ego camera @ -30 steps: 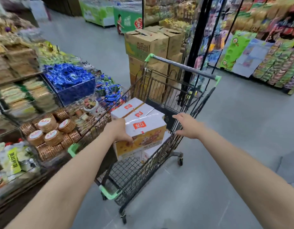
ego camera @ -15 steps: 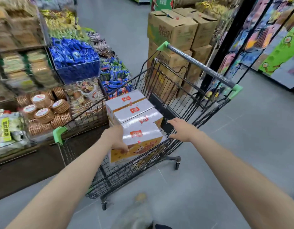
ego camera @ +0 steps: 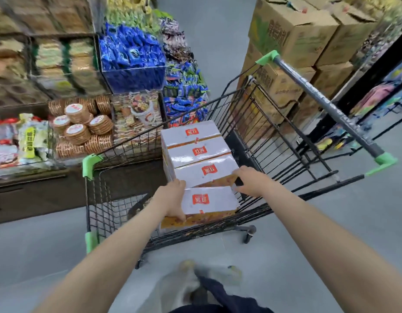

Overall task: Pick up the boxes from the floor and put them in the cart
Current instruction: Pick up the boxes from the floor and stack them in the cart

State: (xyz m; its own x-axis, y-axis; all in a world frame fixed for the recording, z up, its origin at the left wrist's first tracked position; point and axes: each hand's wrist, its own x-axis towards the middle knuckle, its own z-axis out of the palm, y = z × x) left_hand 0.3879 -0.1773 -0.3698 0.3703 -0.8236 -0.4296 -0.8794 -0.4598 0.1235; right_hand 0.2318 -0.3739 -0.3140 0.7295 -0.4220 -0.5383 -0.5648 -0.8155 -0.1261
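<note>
Item 1, far left: shelf packs with a yellow label; writing too blurred for me to read. Round biscuit stacks just beside, red-on-white lids, illegible.

Item 2: cart, wire basket, green corner caps, parked alongside the display so I load from its near side.

Item 3: my left hand, fingers curled round the near-left edge of the nearest box, thumb on top; I judge this steadies it into line.

Item 4: three more boxes in a touching row behind it, all inside the cart. White tops, each with a red label of white characters I cannot read.

Item 5: my right hand, fingers spread fairly wide, pressing the far-right corner of the nearest box.

Item 6, right: brown cartons stacked beyond the handle, large print unreadable.
</note>
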